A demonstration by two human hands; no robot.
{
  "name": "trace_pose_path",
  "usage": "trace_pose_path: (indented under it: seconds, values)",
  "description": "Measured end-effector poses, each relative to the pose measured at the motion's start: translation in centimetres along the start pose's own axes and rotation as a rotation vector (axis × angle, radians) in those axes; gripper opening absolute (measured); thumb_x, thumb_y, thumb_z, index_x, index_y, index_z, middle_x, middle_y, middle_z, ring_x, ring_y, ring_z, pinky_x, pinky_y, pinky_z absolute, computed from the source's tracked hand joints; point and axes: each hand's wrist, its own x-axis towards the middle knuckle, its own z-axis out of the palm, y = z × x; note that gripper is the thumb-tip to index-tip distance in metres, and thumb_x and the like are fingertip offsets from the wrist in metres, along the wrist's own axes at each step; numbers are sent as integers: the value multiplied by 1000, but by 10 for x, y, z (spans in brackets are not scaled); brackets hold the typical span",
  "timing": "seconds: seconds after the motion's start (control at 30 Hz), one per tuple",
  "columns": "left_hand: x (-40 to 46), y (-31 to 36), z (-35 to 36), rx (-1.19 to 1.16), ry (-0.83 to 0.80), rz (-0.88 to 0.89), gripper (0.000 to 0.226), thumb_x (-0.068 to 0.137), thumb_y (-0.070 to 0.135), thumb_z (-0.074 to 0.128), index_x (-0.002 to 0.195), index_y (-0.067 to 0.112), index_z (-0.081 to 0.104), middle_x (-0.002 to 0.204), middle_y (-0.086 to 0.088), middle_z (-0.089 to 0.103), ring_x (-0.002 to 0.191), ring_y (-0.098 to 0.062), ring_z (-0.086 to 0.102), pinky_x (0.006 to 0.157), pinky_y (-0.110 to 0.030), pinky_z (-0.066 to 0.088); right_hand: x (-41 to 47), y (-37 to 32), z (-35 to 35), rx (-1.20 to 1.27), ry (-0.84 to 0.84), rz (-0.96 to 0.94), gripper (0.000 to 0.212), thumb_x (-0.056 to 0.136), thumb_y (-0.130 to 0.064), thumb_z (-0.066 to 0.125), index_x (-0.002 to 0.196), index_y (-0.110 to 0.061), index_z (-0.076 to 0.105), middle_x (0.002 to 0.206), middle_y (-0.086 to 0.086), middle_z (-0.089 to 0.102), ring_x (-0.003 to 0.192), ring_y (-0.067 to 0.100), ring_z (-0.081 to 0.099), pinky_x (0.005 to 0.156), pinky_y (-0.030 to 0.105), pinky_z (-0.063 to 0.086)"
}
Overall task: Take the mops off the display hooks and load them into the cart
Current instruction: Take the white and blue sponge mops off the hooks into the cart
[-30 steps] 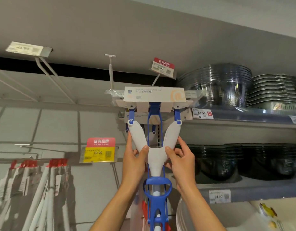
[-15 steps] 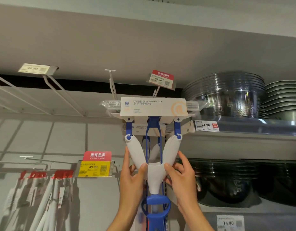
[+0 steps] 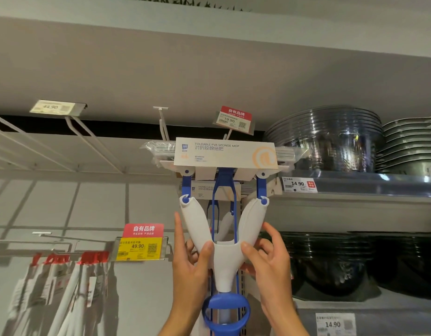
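Two sponge mops hang by the shelving, one behind the other. The front mop [image 3: 224,253] stands upright, long axis vertical, head up. The left hand [image 3: 190,270] and right hand [image 3: 270,265] grip its white fork.

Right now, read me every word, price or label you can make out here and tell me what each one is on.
"FOLDABLE PVA SPONGE MOP": card sleeve on the held mop head, Chinese line beneath.
"19.90": red-topped tag above the mop.
"49.90": yellow tag on the left hook.
"14.90": shelf-edge label under the stacked bowls.
"14.90": lower shelf label.
Grey tag upper left: blurred, seemingly "44.90".
Small print, QR codes: unreadable.
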Motion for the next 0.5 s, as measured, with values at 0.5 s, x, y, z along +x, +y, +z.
trace_pose_path:
  seconds: [0.5]
  values:
    - [5, -8, -18, -32, -125, -73, 88, 71, 44, 81, 140, 58, 29, 135, -5, 60, 109, -18, 68, 64, -39, 61, 11, -4, -2, -52, -114, 12, 78, 94, -4, 63, 139, -57, 28, 117, -6, 68, 99, 15, 72, 68, 38, 62]
